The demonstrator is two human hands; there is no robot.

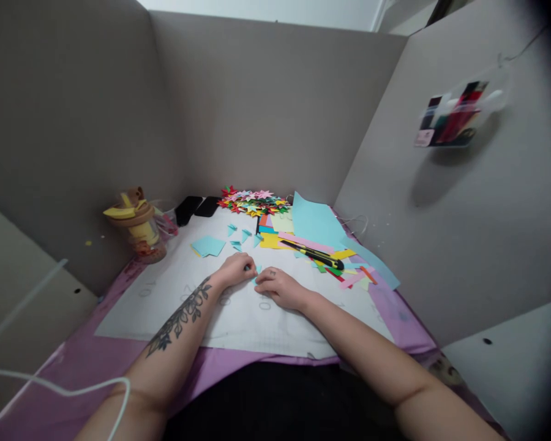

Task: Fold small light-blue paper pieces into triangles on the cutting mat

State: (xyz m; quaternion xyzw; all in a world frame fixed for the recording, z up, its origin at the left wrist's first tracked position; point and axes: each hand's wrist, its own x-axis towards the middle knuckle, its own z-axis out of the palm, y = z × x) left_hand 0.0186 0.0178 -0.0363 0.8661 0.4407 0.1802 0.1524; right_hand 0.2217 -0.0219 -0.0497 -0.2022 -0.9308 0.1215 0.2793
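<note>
Between my two hands, low over the white sheet (165,306), is a small folded piece of light blue paper (258,271), mostly covered by my fingers. My left hand (237,270) pinches it from the left side. From the right, the fingertips of my right hand (279,286) close on the same piece. Just beyond my hands lie several small folded blue paper pieces (246,234). A little to the left rests a stack of blue paper squares (209,246) with a yellow edge showing beneath.
A black and yellow utility knife (319,255) lies on paper strips at right, near a large blue sheet (314,220). Colourful paper stars (254,201) are heaped at the back. Two black phone-like slabs (206,207) and a brown-yellow cup (142,229) stand left. A white cable (68,391) crosses lower left.
</note>
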